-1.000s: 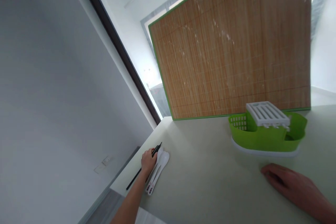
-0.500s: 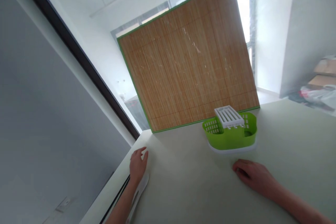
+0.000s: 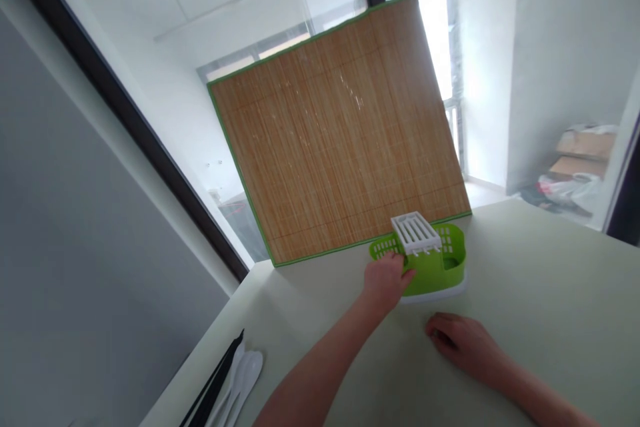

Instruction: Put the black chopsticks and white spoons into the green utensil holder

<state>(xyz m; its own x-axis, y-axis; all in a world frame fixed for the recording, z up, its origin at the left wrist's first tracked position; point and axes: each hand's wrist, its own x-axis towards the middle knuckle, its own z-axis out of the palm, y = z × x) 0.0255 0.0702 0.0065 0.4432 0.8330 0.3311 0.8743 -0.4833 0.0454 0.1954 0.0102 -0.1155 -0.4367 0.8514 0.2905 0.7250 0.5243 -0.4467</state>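
Observation:
A green plastic utensil basket (image 3: 429, 277) with a white base stands on the white table. Across its middle sits a white slatted rack (image 3: 415, 231) with small hooks. My left hand (image 3: 386, 278) is at the basket's left compartment, its fingers over the near rim and its thumb against the front wall; the hand hides part of that side. Loosely curled, my right hand (image 3: 463, 341) rests on the table in front of the basket, with nothing visible in it.
White spoons (image 3: 249, 373) and long black utensils (image 3: 220, 373) lie at the table's lower left edge. Behind the basket a bamboo mat (image 3: 340, 140) with green edging leans upright against the glass. Cardboard boxes (image 3: 583, 150) and plastic bags are beyond the glass at right.
My left hand has moved right and forward, from above the spoons at the left edge to the green basket. My right hand stays in place; the view has shifted slightly.

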